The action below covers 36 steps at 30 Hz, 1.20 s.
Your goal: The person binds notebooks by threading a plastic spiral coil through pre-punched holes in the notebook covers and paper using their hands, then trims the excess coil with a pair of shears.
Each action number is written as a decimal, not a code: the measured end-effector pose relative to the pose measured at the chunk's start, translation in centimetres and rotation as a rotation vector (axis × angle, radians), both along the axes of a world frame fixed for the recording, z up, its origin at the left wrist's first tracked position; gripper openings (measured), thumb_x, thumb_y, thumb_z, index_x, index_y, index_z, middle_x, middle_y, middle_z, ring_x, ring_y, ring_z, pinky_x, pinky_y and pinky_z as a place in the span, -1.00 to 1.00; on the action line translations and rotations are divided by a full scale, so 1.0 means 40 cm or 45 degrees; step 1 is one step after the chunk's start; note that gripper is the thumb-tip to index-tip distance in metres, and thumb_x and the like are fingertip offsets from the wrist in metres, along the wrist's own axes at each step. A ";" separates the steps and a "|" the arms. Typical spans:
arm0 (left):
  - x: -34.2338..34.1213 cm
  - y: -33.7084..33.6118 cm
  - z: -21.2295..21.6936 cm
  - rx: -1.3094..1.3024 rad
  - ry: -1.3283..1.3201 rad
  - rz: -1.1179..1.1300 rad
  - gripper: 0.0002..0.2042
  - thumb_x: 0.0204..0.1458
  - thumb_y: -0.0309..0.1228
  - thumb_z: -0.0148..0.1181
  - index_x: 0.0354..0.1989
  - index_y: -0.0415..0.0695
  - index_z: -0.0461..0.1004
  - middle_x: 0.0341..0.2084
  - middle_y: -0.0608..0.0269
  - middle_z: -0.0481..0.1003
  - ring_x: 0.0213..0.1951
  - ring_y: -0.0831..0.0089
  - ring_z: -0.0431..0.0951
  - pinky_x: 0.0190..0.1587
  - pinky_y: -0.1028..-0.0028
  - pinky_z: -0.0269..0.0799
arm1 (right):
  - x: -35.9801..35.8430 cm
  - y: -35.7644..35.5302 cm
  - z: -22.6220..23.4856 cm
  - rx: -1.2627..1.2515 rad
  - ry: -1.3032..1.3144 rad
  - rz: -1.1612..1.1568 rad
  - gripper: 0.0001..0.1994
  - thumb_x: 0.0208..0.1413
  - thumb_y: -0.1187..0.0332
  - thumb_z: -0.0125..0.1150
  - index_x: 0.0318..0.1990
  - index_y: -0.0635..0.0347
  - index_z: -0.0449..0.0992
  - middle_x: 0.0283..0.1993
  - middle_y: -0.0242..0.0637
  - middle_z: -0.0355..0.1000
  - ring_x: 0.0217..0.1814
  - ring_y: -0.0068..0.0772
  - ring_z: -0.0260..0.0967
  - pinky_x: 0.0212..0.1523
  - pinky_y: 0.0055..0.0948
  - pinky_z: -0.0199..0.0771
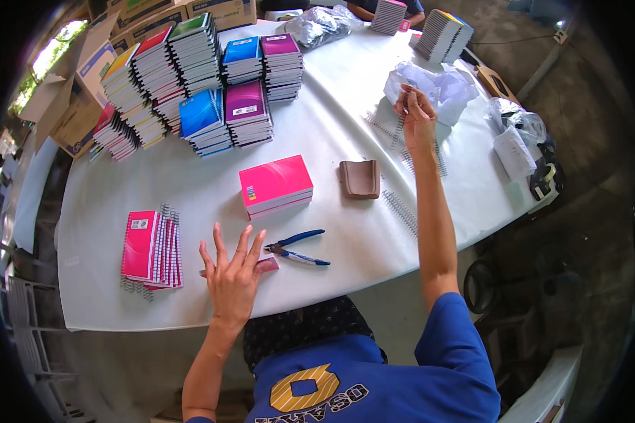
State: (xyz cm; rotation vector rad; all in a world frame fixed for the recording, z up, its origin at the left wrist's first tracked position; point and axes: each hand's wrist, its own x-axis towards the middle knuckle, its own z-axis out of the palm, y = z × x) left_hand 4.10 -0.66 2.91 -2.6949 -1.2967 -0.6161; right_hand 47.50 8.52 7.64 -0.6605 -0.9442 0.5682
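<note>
My left hand is spread open, fingers apart, over a thin pink notebook near the table's front edge; the hand partly hides it. Just right of it lie blue-handled cutting pliers. Farther right and away, my right hand has its fingertips pinched together above several loose wire spiral coils. A coil shows right below these fingers; whether they grip it I cannot make out. Beyond my left hand sits a stack of pink-covered books, with a brown curved block to its right.
Coil-bound pink notebooks lie at left. Tall stacks of colored spiral notebooks fill the back left, before cardboard boxes. Crumpled white plastic lies by my right hand. More notebooks and another person's arm are at the far edge.
</note>
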 end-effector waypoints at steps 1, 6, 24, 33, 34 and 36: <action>-0.023 -0.004 0.011 0.037 0.047 0.038 -0.42 -0.01 -0.05 0.25 0.27 0.26 0.39 0.18 0.37 0.44 0.34 -0.09 0.19 0.32 -0.23 -0.06 | -0.143 -0.048 0.044 -0.209 -0.552 0.008 -0.79 0.17 0.64 0.00 -0.15 0.40 0.58 -0.36 -0.35 0.45 -0.35 -0.57 0.33 -0.24 -0.55 0.40; -0.015 0.004 -0.001 -0.020 0.011 -0.057 -0.41 -0.02 -0.07 0.25 0.28 0.26 0.38 0.17 0.39 0.45 0.34 -0.06 0.21 0.33 -0.22 -0.07 | -0.513 -0.264 -0.050 -0.449 -1.056 0.301 -0.72 -0.11 0.69 0.34 -0.20 0.22 0.65 -0.25 -0.26 0.50 -0.24 -0.32 0.48 -0.26 -0.39 0.52; -0.016 0.025 -0.008 -0.082 -0.018 -0.098 -0.39 0.01 -0.18 0.29 0.32 0.27 0.32 0.14 0.32 0.48 0.21 -0.01 0.39 0.30 -0.15 0.05 | -0.563 -0.288 -0.085 -0.563 -1.078 0.330 -0.78 0.05 0.66 0.23 -0.16 0.23 0.61 -0.24 -0.21 0.48 -0.28 -0.24 0.49 -0.27 -0.32 0.49; -0.015 0.031 -0.014 -0.096 0.004 -0.096 -0.40 0.02 -0.16 0.27 0.31 0.28 0.32 0.15 0.33 0.47 0.19 -0.01 0.41 0.29 -0.15 0.06 | -0.556 -0.282 -0.105 -0.559 -1.015 0.492 -0.83 0.03 0.65 0.25 -0.20 0.30 0.58 -0.24 -0.19 0.48 -0.24 -0.20 0.50 -0.23 -0.31 0.50; -0.016 0.031 -0.014 -0.095 0.008 -0.101 -0.40 0.03 -0.16 0.27 0.32 0.28 0.32 0.15 0.34 0.47 0.19 -0.01 0.42 0.29 -0.15 0.06 | -0.554 -0.282 -0.104 -0.558 -1.014 0.492 -0.83 0.03 0.65 0.25 -0.20 0.30 0.58 -0.24 -0.19 0.48 -0.24 -0.20 0.50 -0.23 -0.31 0.50; -0.017 0.031 -0.013 -0.107 0.011 -0.101 -0.40 0.03 -0.17 0.27 0.32 0.28 0.32 0.16 0.34 0.47 0.20 0.00 0.41 0.29 -0.14 0.08 | -0.548 -0.281 -0.100 -0.798 -1.258 0.658 -0.86 0.08 0.56 0.24 -0.19 0.31 0.52 -0.25 -0.17 0.45 -0.21 -0.12 0.48 -0.18 -0.23 0.49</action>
